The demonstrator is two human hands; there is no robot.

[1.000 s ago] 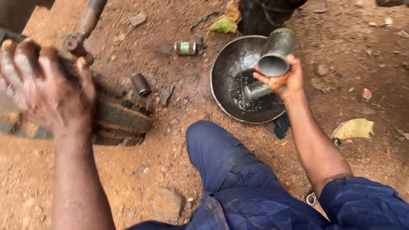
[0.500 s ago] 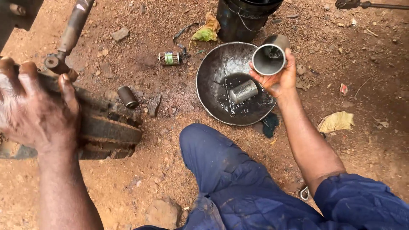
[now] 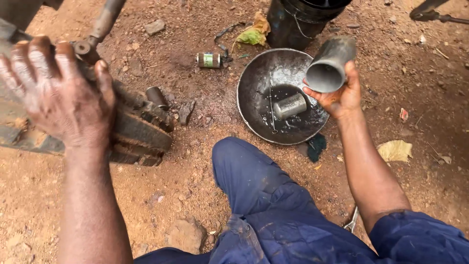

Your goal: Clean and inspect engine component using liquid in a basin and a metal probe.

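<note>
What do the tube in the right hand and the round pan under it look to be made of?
Tube: probably steel, dull grey, open-ended with a thin rim, held by the right hand. Pan: seemingly metal, dark with a grimy sheen, holding dark liquid.

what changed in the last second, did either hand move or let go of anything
Little changed. The right hand keeps its grip on the grey metal cylinder sleeve, now tipped a little flatter beside the round dark metal pan. The left hand stays spread on the greasy stack of dark metal plates. Nothing was let go. The small metal cylinder still lies in the pan's oily liquid. The overall shift is mostly camera movement.
</note>
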